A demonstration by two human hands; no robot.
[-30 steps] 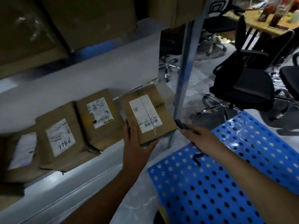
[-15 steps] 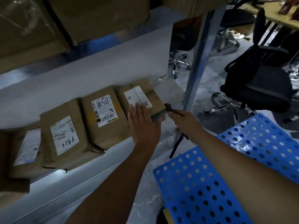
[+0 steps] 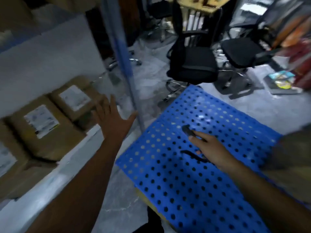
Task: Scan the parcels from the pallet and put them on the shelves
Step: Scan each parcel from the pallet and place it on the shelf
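Our L hand (image 3: 114, 121) hangs just off the shelf's (image 3: 50, 182) front edge, fingers spread and holding nothing. It's just beside the end parcel (image 3: 74, 98), which lies flat near the shelf's R end, label up, touching the second parcel (image 3: 42, 126). Labels face up prob. so they read at a glance.

Our R hand (image 3: 212, 152) holds the scanner (image 3: 187, 130) over the middle of the blue pallet (image 3: 168, 190). Its fingers are curled round the scanner w/ the index laid along it, and the dark cord (image 3: 193, 155) loops under the hand. We reckon it's kept ready for the next scan.

A brownish shape (image 3: 294, 148) at the pallet's R edge may be the next parcel, but it's too blurred to tell.

The shelf's blue post (image 3: 124, 64) stands btw shelf and pallet, and we judge the L arm must clear it when swinging across. Black office chairs (image 3: 193, 64) stand past the pallet's far corner, not in the way.
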